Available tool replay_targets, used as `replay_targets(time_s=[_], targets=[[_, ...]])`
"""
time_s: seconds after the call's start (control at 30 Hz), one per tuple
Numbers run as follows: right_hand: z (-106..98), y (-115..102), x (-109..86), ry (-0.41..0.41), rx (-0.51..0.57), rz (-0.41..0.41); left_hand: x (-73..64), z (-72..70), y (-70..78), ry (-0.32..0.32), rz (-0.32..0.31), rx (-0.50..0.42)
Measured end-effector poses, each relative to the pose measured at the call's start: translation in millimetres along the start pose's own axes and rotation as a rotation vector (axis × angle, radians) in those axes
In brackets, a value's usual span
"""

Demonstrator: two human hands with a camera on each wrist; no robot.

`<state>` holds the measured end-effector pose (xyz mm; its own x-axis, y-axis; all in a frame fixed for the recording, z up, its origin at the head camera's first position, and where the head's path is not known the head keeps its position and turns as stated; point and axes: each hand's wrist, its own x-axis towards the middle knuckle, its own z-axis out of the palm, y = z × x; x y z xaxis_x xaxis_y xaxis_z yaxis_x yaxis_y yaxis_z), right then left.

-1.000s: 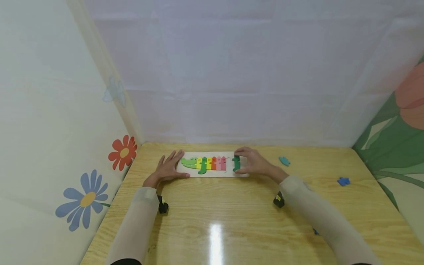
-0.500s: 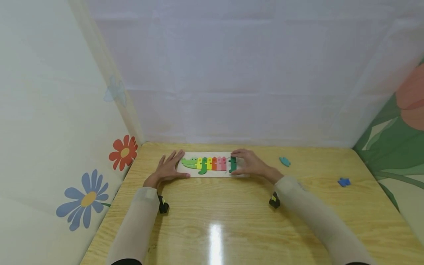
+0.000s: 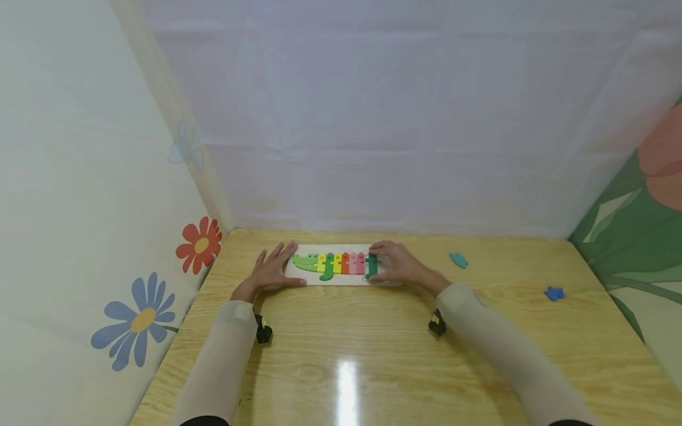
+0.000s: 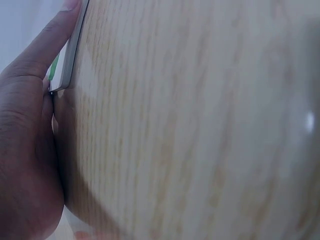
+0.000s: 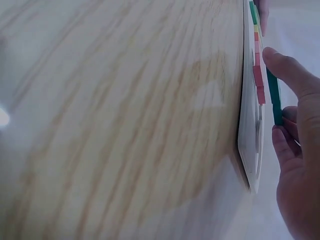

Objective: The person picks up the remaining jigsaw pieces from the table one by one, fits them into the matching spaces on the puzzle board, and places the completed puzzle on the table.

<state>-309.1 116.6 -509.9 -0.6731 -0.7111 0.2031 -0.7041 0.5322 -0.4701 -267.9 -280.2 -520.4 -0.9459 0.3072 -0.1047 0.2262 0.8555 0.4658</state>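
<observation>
A white puzzle board [image 3: 298,275] lies near the table's back edge. Set in it is a crocodile, with a green head [image 3: 305,261] at left, then yellow, green, orange and pink pieces. My left hand [image 3: 269,272] spans the board's left end, fingers straight, thumb along the near edge; the left wrist view shows that thumb [image 4: 47,42] on the board's edge. Between thumb and fingers, my right hand [image 3: 399,264] pinches a dark green puzzle piece [image 3: 372,267] just right of the pink ones. In the right wrist view this green piece [image 5: 273,95] is held tilted close over the board.
A teal puzzle piece [image 3: 459,260] lies right of the board, and a blue puzzle piece [image 3: 555,293] farther right. The wooden table [image 3: 373,337] meets a pale back wall [image 3: 373,118]. Flower-patterned walls stand on both sides.
My right hand has moved slightly left with the dark green piece, bringing it up to the pink pieces. My left hand and the board have stayed put.
</observation>
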Motion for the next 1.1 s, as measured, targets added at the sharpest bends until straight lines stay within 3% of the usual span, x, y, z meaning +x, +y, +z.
replay_targets(time_s=[0.43,1.1], targets=[[5.0,-5.2,4.6,-0.025,-0.017,0.033,1.1,0.9,-0.1,0.002,-0.005,0.001],[9.7,-2.8,7.4,-0.042,-0.017,0.016,0.7,1.9,-1.0,0.007,0.001,-0.011]])
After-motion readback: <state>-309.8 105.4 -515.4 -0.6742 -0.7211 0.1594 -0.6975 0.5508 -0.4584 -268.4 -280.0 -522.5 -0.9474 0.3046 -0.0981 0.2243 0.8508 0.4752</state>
